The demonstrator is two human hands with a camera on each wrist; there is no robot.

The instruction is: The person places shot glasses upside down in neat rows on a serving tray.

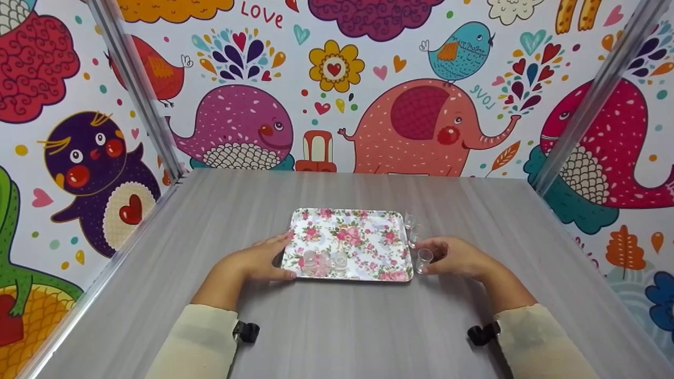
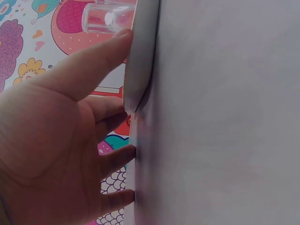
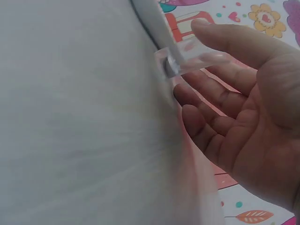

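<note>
A floral tray (image 1: 363,239) with pink roses lies flat on the table. My left hand (image 1: 266,258) holds its left end, thumb on the rim (image 2: 133,51) near the front corner and fingertips along the side edge. Small clear shot glasses (image 1: 340,259) stand on the tray's front left part; one glass (image 2: 110,18) shows beyond the thumb in the left wrist view. Just off the tray's right edge, my right hand (image 1: 458,258) holds another shot glass (image 1: 424,259) between thumb and fingers. In the right wrist view this glass (image 3: 187,58) has its base at the tabletop.
More clear glasses (image 1: 412,236) stand along the tray's right edge, behind the right hand. Grey wood-grain table (image 1: 347,326) surrounds the tray. Metal posts (image 1: 142,89) and cartoon-printed walls (image 1: 337,105) close off the back and sides.
</note>
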